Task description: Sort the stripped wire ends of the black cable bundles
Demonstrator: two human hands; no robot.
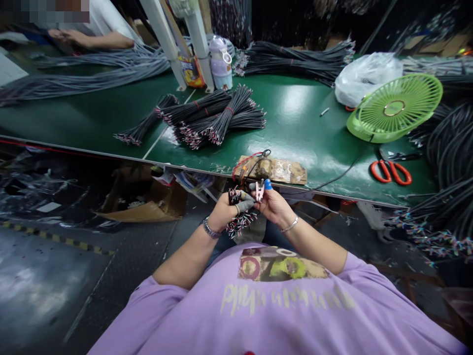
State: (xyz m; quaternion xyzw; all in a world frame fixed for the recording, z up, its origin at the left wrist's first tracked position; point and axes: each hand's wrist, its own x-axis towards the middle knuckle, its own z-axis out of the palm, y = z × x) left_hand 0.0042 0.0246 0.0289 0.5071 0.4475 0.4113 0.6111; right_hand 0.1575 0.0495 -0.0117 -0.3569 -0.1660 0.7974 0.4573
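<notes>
My left hand (229, 209), with grey coverings on some fingers, is closed around a bundle of black cables (242, 224) whose ends show red, white and black wires. My right hand (274, 204) has a blue cover on its thumb. Its fingers pinch a small pale pink, clip-like piece (259, 191), too small to name surely. The fingertips of both hands meet over the cable ends, in front of the table edge. Just beyond them lies a worn, tape-covered wooden block (283, 170), with a red and a black lead (264, 154) at its left end.
Bundled black cables (221, 116) lie on the green table (295, 123). To the right are a green fan (397, 106), orange-handled scissors (390, 171), a plastic bag (369, 76) and hanging cables (451, 162). A bottle (220, 61) stands behind. A co-worker's arm (99, 40) is at far left.
</notes>
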